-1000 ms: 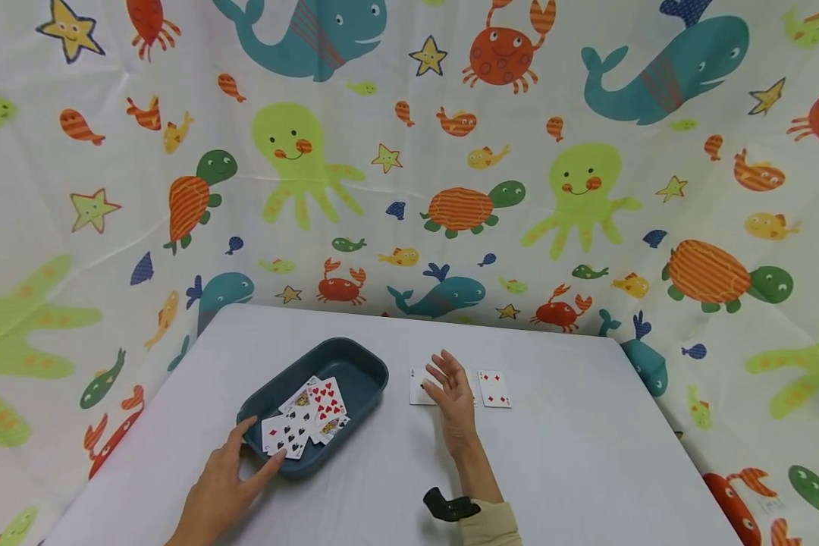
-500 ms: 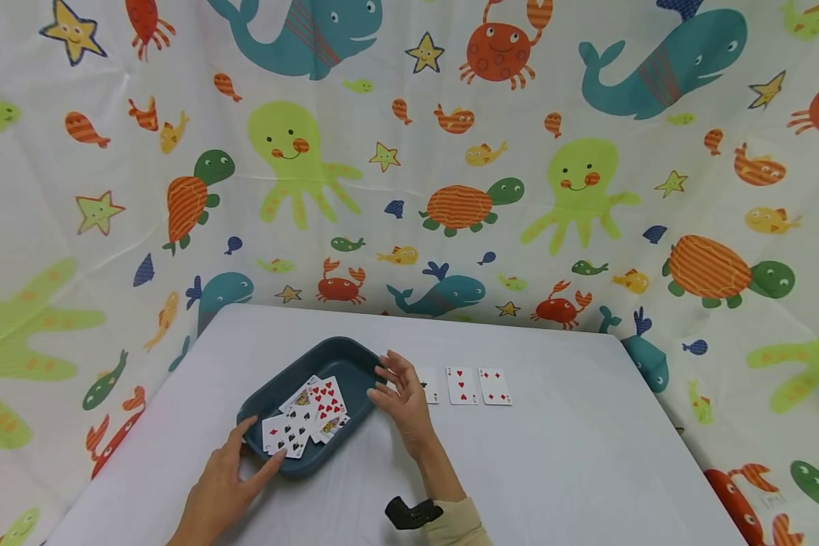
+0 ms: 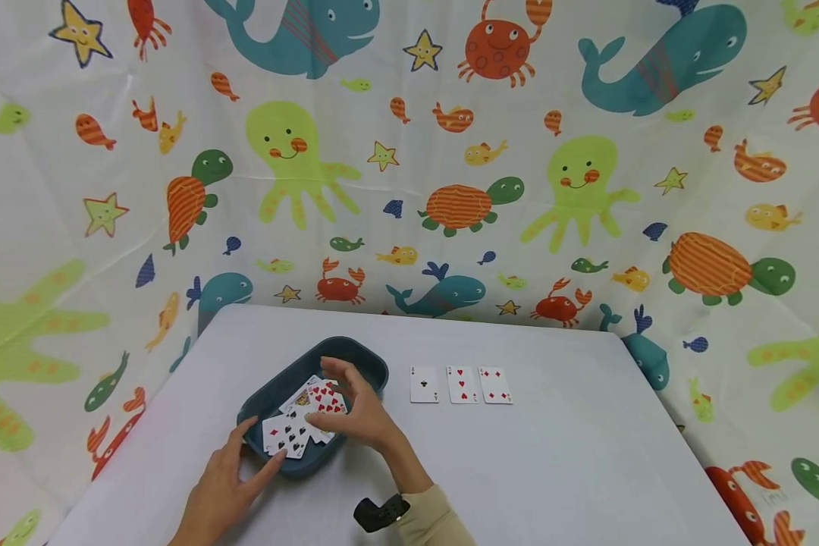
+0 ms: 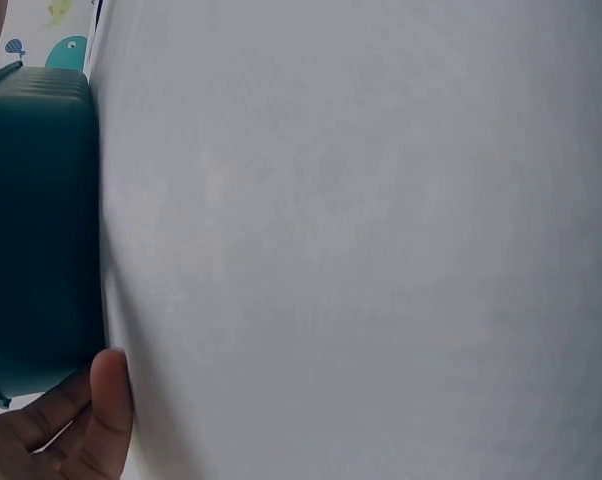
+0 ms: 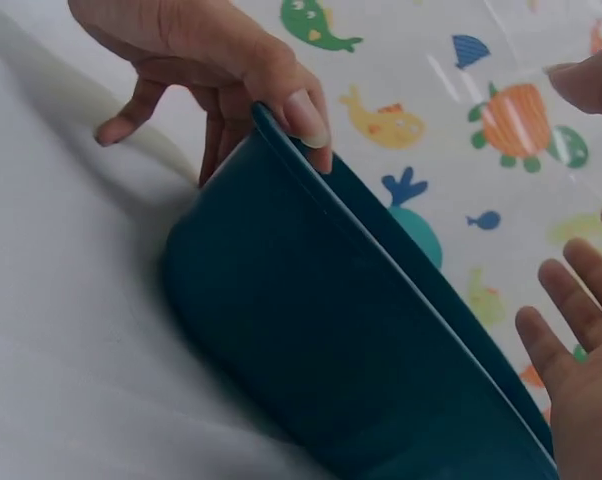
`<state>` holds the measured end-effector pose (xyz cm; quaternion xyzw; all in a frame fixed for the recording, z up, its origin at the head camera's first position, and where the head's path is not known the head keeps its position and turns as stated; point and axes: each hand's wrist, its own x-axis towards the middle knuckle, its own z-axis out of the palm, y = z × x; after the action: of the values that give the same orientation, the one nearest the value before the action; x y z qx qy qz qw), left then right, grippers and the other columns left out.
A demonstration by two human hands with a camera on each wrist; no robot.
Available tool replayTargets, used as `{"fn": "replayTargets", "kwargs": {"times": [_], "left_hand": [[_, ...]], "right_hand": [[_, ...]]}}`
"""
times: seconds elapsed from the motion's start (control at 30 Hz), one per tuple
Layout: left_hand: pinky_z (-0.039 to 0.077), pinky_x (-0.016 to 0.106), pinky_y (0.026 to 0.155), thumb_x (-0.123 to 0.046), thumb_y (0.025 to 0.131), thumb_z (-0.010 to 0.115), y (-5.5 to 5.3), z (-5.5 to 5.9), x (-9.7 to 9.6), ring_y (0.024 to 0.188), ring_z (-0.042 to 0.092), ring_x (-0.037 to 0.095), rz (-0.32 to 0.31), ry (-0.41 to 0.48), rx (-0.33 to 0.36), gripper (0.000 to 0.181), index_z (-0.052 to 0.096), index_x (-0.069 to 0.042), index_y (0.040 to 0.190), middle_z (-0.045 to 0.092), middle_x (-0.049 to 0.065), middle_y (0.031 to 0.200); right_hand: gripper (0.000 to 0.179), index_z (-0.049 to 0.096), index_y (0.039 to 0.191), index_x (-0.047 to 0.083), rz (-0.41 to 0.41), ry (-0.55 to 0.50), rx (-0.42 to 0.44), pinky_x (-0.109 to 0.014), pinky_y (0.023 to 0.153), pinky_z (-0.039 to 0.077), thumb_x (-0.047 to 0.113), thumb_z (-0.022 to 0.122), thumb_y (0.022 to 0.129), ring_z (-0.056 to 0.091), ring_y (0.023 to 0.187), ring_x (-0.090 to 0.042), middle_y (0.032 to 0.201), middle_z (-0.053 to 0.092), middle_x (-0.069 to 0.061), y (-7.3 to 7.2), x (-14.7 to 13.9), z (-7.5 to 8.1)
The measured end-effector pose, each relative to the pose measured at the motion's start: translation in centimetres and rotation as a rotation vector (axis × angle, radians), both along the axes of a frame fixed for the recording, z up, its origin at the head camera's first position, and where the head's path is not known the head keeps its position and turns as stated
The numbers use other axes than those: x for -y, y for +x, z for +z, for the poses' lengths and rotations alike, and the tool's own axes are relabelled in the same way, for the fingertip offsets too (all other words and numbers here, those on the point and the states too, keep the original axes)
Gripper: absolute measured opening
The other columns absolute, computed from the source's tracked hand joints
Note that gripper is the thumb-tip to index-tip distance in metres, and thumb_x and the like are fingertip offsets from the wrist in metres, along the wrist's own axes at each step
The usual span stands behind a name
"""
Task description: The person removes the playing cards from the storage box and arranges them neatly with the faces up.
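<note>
A dark teal plastic tub (image 3: pixel 358 362) sits slanted on the white table, several playing cards (image 3: pixel 293 434) loosely overlapping in its near half. My left hand (image 3: pixel 221 481) holds the tub's near-left end. In the right wrist view, that hand's thumb (image 5: pixel 307 118) hooks over the rim while other fingers stay outside. My right hand (image 3: pixel 362 413) hovers over the cards, fingers spread and bent slightly, nothing in them. It partly covers the heart card (image 3: pixel 324 393). Face up in a row to the right lie a club card (image 3: pixel 424 385), a heart card (image 3: pixel 462 385) and a diamond card (image 3: pixel 495 386).
A white-covered table (image 3: pixel 553 462) runs back to a sea-animal curtain (image 3: pixel 396 114) hung behind and along both sides. A black strap device (image 3: pixel 381 513) sits on my right wrist, above a beige sleeve (image 3: pixel 437 519).
My right hand has moved left from above the card row, past the tub's right rim, to over the cards inside. The left hand and tub have stayed in place.
</note>
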<state>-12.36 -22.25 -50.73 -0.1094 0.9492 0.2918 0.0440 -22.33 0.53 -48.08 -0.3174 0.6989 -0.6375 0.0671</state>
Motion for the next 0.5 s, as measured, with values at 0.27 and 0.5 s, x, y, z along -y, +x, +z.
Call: {"fn": "replayTargets", "kwargs": {"times": [0.27, 0.5], "left_hand": [[0.047, 0.072, 0.092, -0.079, 0.085, 0.06, -0.2, -0.1, -0.1, 0.117, 0.052, 0.052, -0.001, -0.008, -0.004, 0.107, 0.024, -0.007, 0.155, 0.047, 0.039, 0.14], [0.046, 0.073, 0.092, -0.078, 0.086, 0.06, -0.1, -0.2, 0.1, 0.119, 0.05, 0.056, -0.01, -0.011, -0.002, 0.106, 0.024, -0.007, 0.156, 0.044, 0.041, 0.142]], "right_hand": [[0.079, 0.042, 0.153, 0.027, 0.062, 0.193, -0.036, -0.043, 0.116, 0.04, 0.029, 0.082, 0.085, 0.046, 0.14, -0.021, 0.152, 0.048, 0.007, -0.8, 1.4, 0.2], [0.082, 0.042, 0.155, 0.022, 0.139, 0.395, -0.139, -0.042, 0.112, 0.043, 0.032, 0.083, 0.084, 0.047, 0.139, -0.022, 0.153, 0.047, 0.0, -1.5, 2.1, 0.5]]}}
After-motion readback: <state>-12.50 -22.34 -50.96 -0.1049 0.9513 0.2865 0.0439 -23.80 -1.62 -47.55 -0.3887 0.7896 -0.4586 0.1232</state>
